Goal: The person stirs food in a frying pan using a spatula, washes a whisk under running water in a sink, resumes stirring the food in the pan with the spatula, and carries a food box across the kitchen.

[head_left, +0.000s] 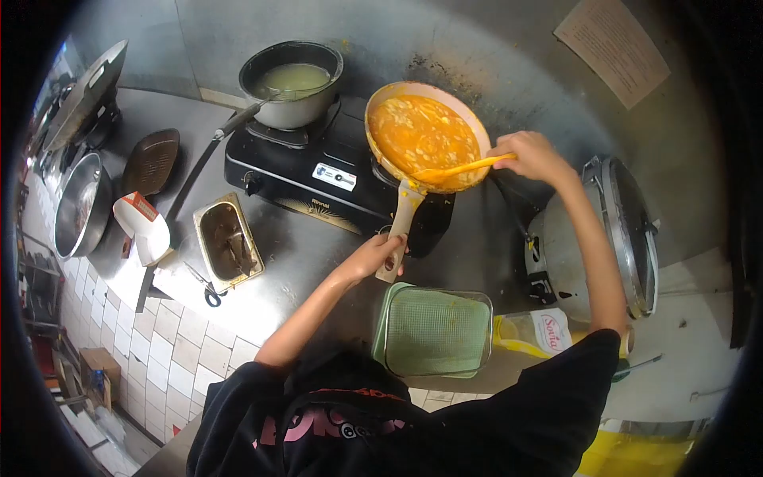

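A pale frying pan (474,119) rests on the right side of a black two-burner gas stove (318,179). Chunky orange food (421,127) fills much of it, with smears on the rim. My left hand (380,256) is closed round the pan's beige handle (405,213), near its end. Above the pan's right edge, my right hand (531,154) grips a yellow-orange spatula (465,168). Its blade lies in the food along the pan's near side.
On the left burner stands a pot (294,107) of pale liquid. A metal container (230,242) and scissors (208,288) lie left. A green-lined glass dish (437,330) and a Sovia bottle (540,330) are near my body. A large lidded pot (568,246) stands right.
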Demonstrator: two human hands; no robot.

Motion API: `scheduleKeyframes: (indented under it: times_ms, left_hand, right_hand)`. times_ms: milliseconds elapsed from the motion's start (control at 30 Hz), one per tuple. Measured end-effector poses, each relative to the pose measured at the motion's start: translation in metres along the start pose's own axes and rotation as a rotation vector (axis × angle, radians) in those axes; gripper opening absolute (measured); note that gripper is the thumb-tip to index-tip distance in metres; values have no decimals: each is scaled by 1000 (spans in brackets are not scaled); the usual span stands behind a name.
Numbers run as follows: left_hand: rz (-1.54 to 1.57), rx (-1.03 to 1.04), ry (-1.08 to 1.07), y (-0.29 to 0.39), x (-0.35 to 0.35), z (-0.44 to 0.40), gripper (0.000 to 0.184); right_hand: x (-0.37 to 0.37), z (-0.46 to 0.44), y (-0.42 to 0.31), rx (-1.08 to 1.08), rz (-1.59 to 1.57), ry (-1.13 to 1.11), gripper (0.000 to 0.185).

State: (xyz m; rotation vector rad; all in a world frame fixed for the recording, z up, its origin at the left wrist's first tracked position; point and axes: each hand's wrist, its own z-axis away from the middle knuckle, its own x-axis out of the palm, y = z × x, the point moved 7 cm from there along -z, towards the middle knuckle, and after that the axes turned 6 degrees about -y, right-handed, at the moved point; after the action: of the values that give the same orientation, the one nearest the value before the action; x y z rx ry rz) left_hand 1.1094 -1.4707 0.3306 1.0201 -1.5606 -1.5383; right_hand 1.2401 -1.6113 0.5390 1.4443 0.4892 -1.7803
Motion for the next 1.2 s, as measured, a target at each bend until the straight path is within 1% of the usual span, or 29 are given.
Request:
scheduleKeyframes:
  times_ms: [33, 100, 133, 167, 200, 233, 267, 300, 333, 367, 433, 467, 500, 567, 600, 667, 700, 767, 800, 867, 900, 967, 1000, 1067, 1100, 1167, 1200]
  left_hand:
    - [1, 2, 12, 10, -1, 2, 46]
    - [307, -237, -120, 18, 7, 11, 45]
    - [251, -232, -134, 33, 4, 15, 43]
    - [257, -228, -123, 31, 5, 14, 43]
    - [263, -171, -71, 32, 5, 13, 43]
    - [266, -115, -21, 35, 3, 11, 42]
    - [260, -182, -27, 33, 2, 12, 41]
    - [262, -182, -25, 32, 1, 11, 41]
    - [251, -188, -29, 30, 2, 11, 40]
    - [241, -193, -34, 28, 2, 10, 40]
    - [249, -210, -43, 27, 2, 11, 39]
    - [256, -226, -50, 25, 2, 11, 39]
    - [257, -227, -49, 22, 2, 10, 39]
    - [257, -143, -44, 21, 2, 7, 40]
    - [258, -143, -44, 22, 1, 7, 40]
    - [218, -182, -54, 25, 0, 9, 40]
    - [221, -182, -54, 26, 1, 10, 40]
    - [225, -190, 19, 26, -2, 10, 40]
    - [229, -191, 21, 23, -3, 9, 40]
    - [220, -158, -47, 19, 0, 7, 41]
    - [225, -160, -50, 20, 0, 7, 41]
    - [247, -142, -47, 26, -1, 8, 41]
    - [251, -144, -53, 28, 0, 8, 41]
    - [275, -191, -36, 27, -1, 10, 42]
    - [276, -197, -38, 23, -1, 10, 42]
    - [308, -165, -61, 15, 3, 7, 43]
    - [313, -168, -62, 16, 3, 8, 43]
  right_hand:
    - [9, -11, 0, -72, -67, 70, 16]
    - [22, -27, -3, -109, -105, 196, 18]
    - [25, -33, -8, -94, -89, 218, 19]
    - [29, -39, -14, -77, -75, 240, 20]
    - [34, -44, -16, -83, -63, 321, 20]
    - [38, -49, -23, -90, -59, 319, 20]
    - [39, -52, -27, -31, -42, 353, 19]
    - [40, -57, -29, 30, -26, 387, 17]
    - [44, -64, -31, 52, 7, 359, 14]
    - [46, -71, -34, 52, 6, 357, 14]
    - [50, -81, -28, 193, 25, 387, 13]
    - [53, -85, -24, 204, -12, 432, 14]
    - [55, -90, -22, 203, -13, 431, 14]
    - [55, -95, -12, 315, -22, 456, 16]
    - [55, -97, -9, 315, -22, 455, 16]
    - [53, -97, 6, 410, -43, 435, 19]
    - [50, -97, 10, 410, -43, 432, 19]
    - [44, -88, 29, 561, -111, 402, 21]
    - [38, -84, 35, 558, -110, 399, 21]
    - [28, -69, 54, 619, -244, 360, 22]
    - [22, -60, 60, 622, -242, 354, 22]
    - [11, -46, 60, 406, -359, 331, 23]
    - [7, -36, 63, 412, -359, 325, 23]
    - [1, -21, 46, 196, -318, 319, 23]
    - [4, -13, 41, 197, -323, 316, 23]
    - [19, 6, 38, 362, -371, 216, 22]
    - [21, 15, 32, 363, -372, 209, 22]
